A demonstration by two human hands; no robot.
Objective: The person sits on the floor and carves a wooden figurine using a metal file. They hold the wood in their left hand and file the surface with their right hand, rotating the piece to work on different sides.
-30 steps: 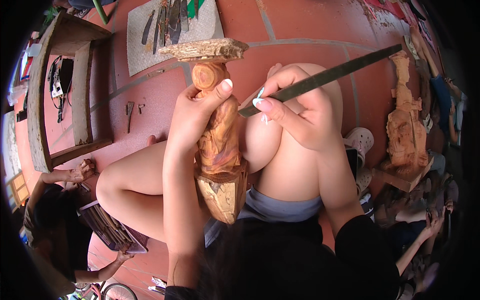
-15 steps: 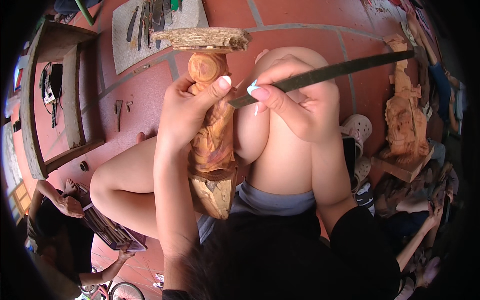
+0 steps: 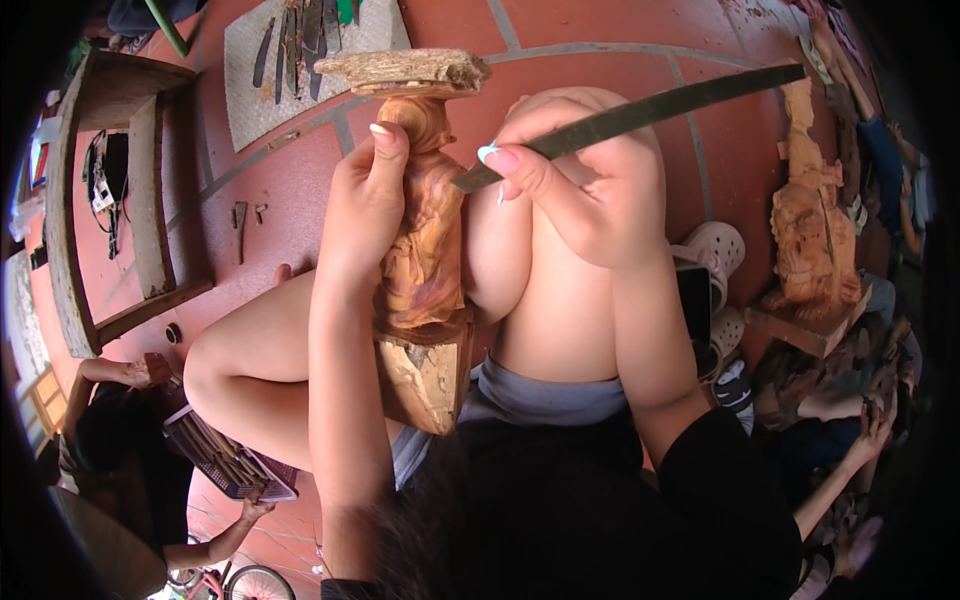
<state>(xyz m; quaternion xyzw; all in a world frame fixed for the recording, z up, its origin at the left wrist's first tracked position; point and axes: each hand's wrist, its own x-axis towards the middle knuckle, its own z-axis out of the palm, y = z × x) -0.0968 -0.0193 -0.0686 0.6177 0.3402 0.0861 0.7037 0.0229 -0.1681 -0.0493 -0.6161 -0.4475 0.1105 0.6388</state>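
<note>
Left hand (image 3: 365,205) grips the upper body of a wooden carving (image 3: 430,235), thumb laid on the front beside its rounded head. Other fingers go behind the wood, contact there hidden. Carving is in front of me, left of centre; long axis runs from my lap away toward the far side. Rough slab (image 3: 405,72) caps the far end, pale faceted block (image 3: 425,375) is the near end, by my grey shorts (image 3: 545,398). Can't tell if that end rests on anything.

Key relation: dark flat bar (image 3: 680,108) slants across that axis from the right, near end at the carving's right flank, on the body side of the head. Touching or just beside, can't tell. Right hand (image 3: 595,200) pinches the bar toward that end, thumb against fingers, and is itself apart from the wood. So left is the nearer hand; right only gets there via the bar.

Around, left to right: wooden frame (image 3: 70,210) on red tiles, a co-worker's hand (image 3: 258,507) at a purple basket (image 3: 275,487), pale mat (image 3: 375,60) with thin tools (image 3: 264,52), clog (image 3: 718,250), larger carving (image 3: 815,235).
</note>
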